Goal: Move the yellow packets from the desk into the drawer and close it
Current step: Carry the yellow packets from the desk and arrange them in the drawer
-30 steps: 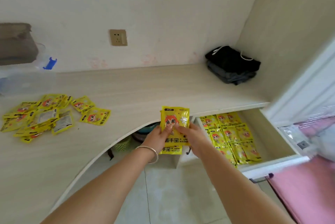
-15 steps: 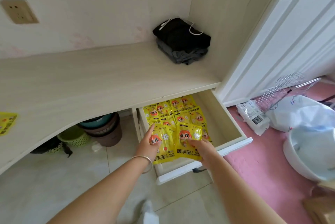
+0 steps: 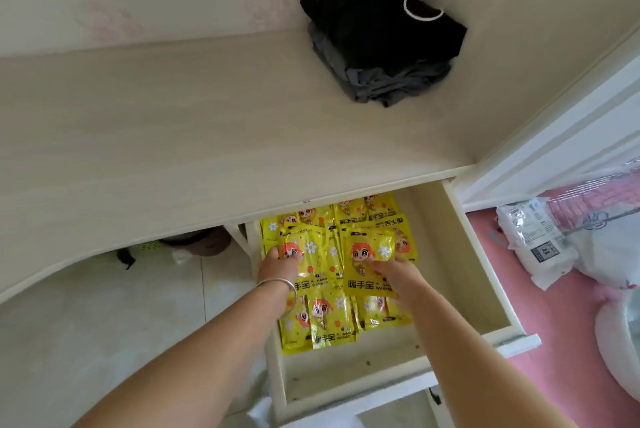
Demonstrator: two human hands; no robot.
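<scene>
Both hands reach into the open cream wooden drawer (image 3: 485, 275). The left hand (image 3: 278, 263) and right hand (image 3: 398, 272) each hold a flat shiny yellow packet (image 3: 369, 259) over the drawer's back rows. They look light, bendy and slippery; pinch an edge.

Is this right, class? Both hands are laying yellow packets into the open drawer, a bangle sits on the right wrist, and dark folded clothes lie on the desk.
One detail is wrong: in the head view the bangle sits on the left wrist. Otherwise correct: the left hand and right hand lay yellow packets into the open drawer, and dark folded clothes lie on the desk.
</scene>
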